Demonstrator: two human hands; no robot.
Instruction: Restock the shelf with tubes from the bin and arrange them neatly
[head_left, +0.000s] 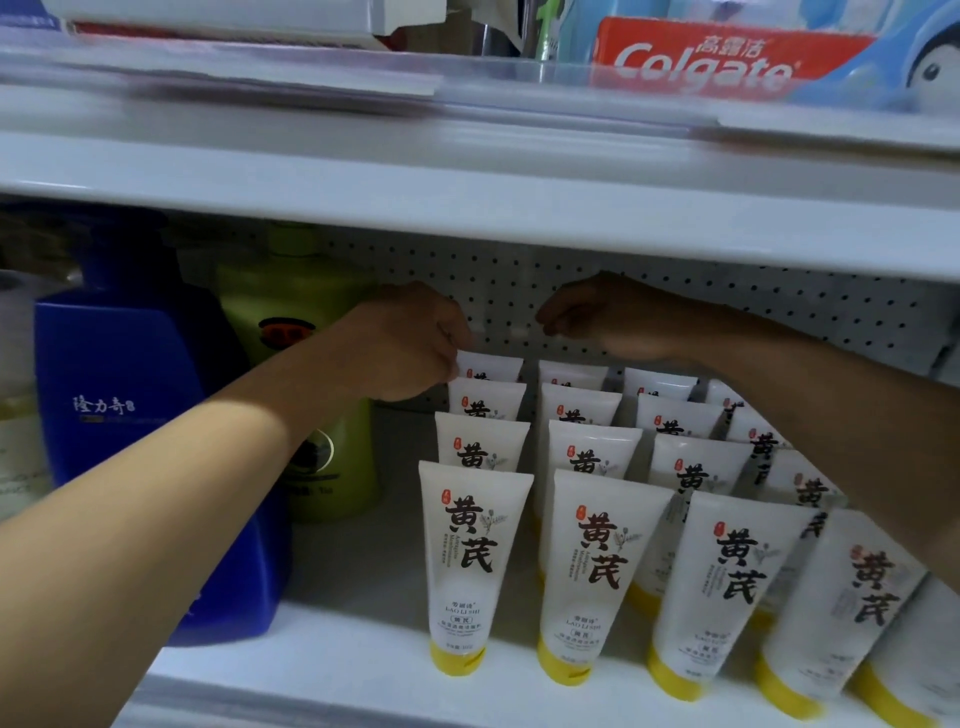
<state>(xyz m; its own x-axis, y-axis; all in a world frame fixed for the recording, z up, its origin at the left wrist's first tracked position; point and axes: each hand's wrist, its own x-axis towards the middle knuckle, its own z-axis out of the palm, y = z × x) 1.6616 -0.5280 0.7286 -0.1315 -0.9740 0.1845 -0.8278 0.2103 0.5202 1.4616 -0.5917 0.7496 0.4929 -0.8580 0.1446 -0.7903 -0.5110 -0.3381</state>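
— Where did the stock stand at inspection?

— White plastic tubes with yellow caps (475, 566) stood cap-down in rows on the white metal shelf (358, 597), running back toward the perforated white back panel (519, 275). The right-hand rows leaned.

— And the hands?

— The left hand (410, 343) was at the rearmost tube of the left row (491, 366), fingers curled at its top edge; a firm pinch could not be confirmed. The right hand (608, 317) hovered above the rear tubes, fingers loosely bent, holding nothing.

— Adjacent goods?

— A blue plastic bottle (130, 415) and a yellow-green pump bottle (306, 322) stood left of the tubes. A red Colgate box (701, 57) lay on the shelf above.
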